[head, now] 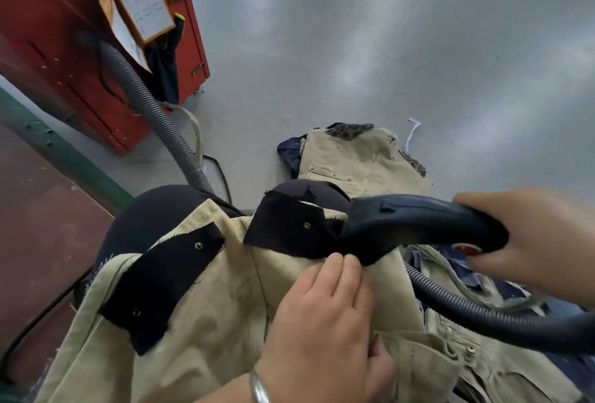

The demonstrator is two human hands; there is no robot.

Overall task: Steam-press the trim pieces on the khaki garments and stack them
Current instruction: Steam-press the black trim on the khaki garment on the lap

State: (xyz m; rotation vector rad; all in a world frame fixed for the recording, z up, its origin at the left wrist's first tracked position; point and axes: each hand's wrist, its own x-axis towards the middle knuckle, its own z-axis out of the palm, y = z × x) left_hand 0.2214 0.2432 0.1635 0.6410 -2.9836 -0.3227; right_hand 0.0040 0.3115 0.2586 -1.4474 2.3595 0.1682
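Steamer (418,225) nozzle leftward, onto trim (289,229)

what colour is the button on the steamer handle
Red: the button on the dark steamer handle sits by the right hand thumb, seen in the head view.

1. The garment (225,299) is lying draped over the padded form (154,212) at centre.
2. One trim piece (161,280) is sitting at 9 o'clock on it, another trim piece (289,229) at 12 o'clock.
3. The steamer head (418,225) is touching the second piece from 3 o'clock.
4. A garment pile (360,158) is lying on the floor (386,48) behind, at 12 o'clock.
5. The cabinet (64,48) is standing at 10 o'clock.
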